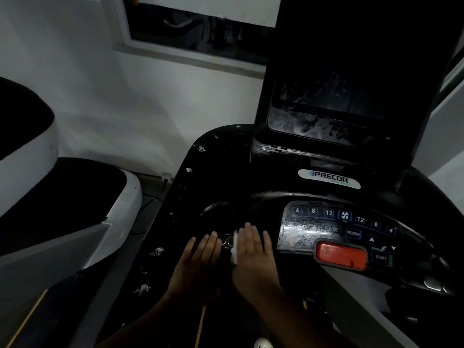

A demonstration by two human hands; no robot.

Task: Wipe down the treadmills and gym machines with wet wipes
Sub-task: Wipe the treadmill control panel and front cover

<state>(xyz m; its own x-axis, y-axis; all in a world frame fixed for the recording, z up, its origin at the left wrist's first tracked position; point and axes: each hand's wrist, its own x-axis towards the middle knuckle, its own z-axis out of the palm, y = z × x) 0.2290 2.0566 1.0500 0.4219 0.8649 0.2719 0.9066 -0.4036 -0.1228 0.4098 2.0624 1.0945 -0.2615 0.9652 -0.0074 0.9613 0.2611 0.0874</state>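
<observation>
- Head view: a white wet wipe is seen on the black treadmill console, on its left part, just left of the button panel.
- Most of the wipe is covered by the right hand, which is laid flat on it with the fingers straight and close together; only a crumpled white edge is shown at the hand's left side.
- The left hand is laid flat on the console just beside the right one, fingers straight and slightly spread, with nothing gripped; whether it touches the wipe cannot be told.
- Between the two hands a small shiny detail of the console is glimpsed, too dim to be identified.
- White specks are scattered along the console's left rim.
- On the button panel, numbered keys are set either side of a fan key, and the panel's left half is marked by wet streaks.
- A red stop button is placed below the panel, with a START key just to its right.
- A PRECOR badge is fixed above the panel, and above that a dark screen is mounted, smeared with pale streaks.
- To the left a neighbouring machine in black and white is seen, apart from the console.
- Behind, a pale wall is visible, with a wall socket low down and a framed opening higher up.
</observation>
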